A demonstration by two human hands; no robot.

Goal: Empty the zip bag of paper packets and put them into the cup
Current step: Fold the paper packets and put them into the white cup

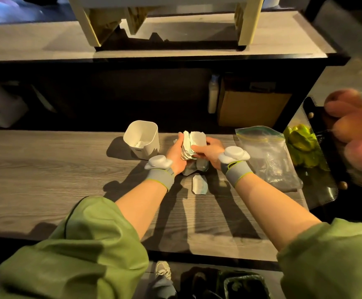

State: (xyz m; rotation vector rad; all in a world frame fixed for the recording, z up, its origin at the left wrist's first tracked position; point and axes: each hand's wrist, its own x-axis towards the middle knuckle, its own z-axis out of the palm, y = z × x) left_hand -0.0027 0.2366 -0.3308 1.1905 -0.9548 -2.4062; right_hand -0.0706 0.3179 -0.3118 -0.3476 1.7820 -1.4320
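Now, square the packets up at centre frame and hold them tight before swinging left to the cup. The left hand and right hand curl round the stack from either side, clamped on it. A stray packet lies on the bench below; the bag lies right.

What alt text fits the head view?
The left hand and right hand hold a stack of white paper packets above a grey wood-grain table. A white square plastic cup stands to their left; a clear zip bag lies to their right, one loose paper packet nearer the person.
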